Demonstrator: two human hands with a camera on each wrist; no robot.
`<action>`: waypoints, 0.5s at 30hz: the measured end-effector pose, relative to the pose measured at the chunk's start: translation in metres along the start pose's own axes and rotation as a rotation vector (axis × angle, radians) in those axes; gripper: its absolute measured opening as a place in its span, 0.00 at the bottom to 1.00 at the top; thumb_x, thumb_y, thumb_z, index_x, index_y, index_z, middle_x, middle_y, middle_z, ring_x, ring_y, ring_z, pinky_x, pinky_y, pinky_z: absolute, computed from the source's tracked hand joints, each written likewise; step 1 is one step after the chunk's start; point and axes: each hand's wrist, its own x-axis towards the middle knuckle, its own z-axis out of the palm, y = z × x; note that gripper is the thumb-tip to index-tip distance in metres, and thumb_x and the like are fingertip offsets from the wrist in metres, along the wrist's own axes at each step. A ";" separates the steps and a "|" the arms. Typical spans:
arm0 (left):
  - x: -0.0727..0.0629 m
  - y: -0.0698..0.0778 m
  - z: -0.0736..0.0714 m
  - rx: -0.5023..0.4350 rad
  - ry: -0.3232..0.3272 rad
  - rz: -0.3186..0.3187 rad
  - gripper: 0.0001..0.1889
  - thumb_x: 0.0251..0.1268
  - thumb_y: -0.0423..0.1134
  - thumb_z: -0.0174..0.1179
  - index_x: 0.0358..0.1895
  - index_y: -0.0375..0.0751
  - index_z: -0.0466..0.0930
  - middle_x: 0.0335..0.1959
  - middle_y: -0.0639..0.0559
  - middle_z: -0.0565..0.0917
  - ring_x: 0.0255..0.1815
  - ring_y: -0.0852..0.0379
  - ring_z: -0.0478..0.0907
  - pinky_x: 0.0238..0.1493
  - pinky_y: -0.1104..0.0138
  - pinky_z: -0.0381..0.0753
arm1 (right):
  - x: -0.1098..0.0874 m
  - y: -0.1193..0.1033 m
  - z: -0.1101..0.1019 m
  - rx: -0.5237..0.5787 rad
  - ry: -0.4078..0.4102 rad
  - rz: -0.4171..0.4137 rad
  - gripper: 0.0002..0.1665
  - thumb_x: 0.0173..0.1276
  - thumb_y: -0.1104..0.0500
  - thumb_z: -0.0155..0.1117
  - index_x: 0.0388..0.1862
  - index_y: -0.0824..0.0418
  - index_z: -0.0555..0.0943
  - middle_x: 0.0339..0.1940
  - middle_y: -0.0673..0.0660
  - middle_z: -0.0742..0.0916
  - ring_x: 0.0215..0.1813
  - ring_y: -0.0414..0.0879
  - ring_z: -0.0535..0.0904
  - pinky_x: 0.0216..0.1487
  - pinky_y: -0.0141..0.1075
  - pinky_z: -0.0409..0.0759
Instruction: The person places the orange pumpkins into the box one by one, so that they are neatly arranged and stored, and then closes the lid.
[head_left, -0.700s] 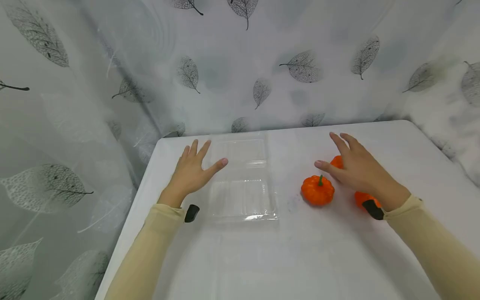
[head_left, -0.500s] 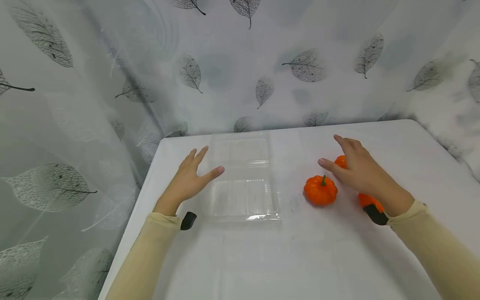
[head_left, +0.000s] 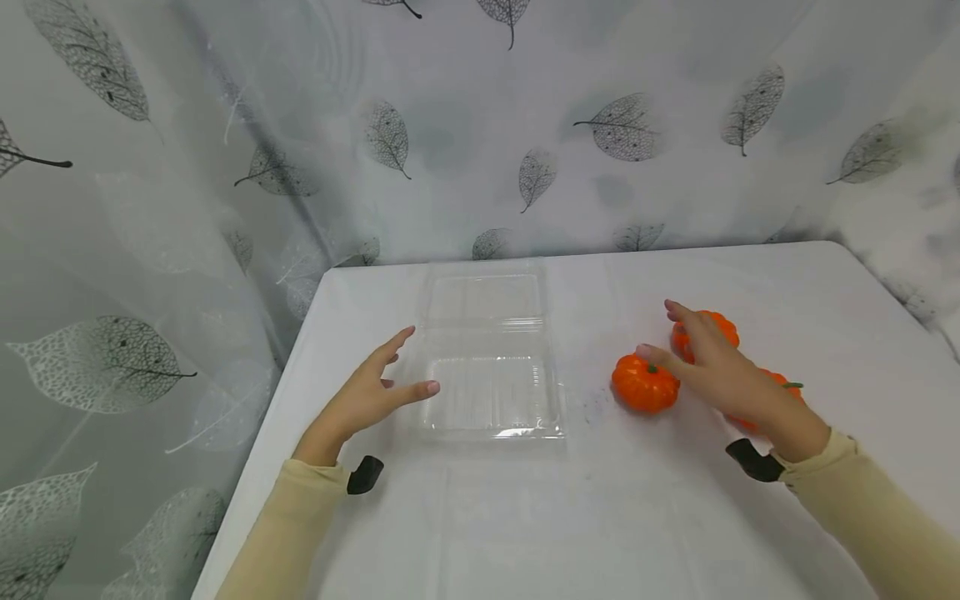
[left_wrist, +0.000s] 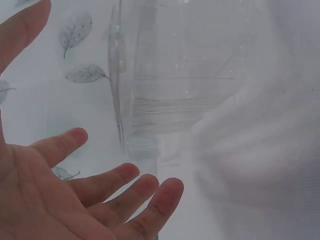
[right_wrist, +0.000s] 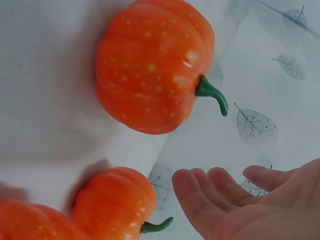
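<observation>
My left hand (head_left: 360,402) hovers left of a clear plastic container (head_left: 491,396), fingers spread and nothing in its grasp. The container lies unfolded, with two shallow halves. Over on the right, my right hand (head_left: 723,371) is above a group of orange toy pumpkins with green stems, its fingers extended. One pumpkin (head_left: 643,385) sits by its thumb, another (head_left: 722,325) behind the fingers, and a third (head_left: 782,380) is partly hidden under the wrist. In the right wrist view, the fingers (right_wrist: 187,187) stand apart from the nearest pumpkin (right_wrist: 155,67).
A white table (head_left: 555,525) carries everything. Behind it and to the left hangs a pale curtain (head_left: 450,125) printed with grey leaves. Black wrist straps (head_left: 366,475) show at both cuffs.
My left hand has drawn back toward me and turned more edge-on. The right hand has lowered a little, uncovering more of the rear and right pumpkins. The head view has shifted slightly.
</observation>
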 end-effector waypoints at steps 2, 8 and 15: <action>-0.002 -0.003 0.001 -0.018 -0.005 -0.007 0.56 0.47 0.67 0.75 0.79 0.76 0.49 0.81 0.53 0.53 0.69 0.31 0.67 0.63 0.41 0.72 | -0.001 0.001 0.003 0.034 -0.017 0.015 0.62 0.70 0.31 0.60 0.84 0.53 0.36 0.82 0.62 0.52 0.78 0.66 0.53 0.69 0.70 0.55; -0.006 -0.012 0.002 -0.090 -0.033 0.006 0.60 0.42 0.56 0.82 0.80 0.67 0.53 0.78 0.48 0.58 0.66 0.35 0.70 0.59 0.45 0.76 | 0.000 0.004 0.011 0.051 -0.064 0.031 0.68 0.65 0.33 0.68 0.84 0.60 0.37 0.82 0.67 0.52 0.77 0.70 0.53 0.68 0.65 0.61; -0.011 -0.021 0.005 -0.160 -0.040 0.015 0.57 0.39 0.47 0.85 0.77 0.62 0.59 0.72 0.45 0.64 0.62 0.37 0.72 0.55 0.48 0.78 | 0.001 0.007 0.020 -0.022 -0.099 0.027 0.71 0.61 0.36 0.74 0.81 0.70 0.42 0.78 0.74 0.55 0.73 0.72 0.56 0.64 0.65 0.68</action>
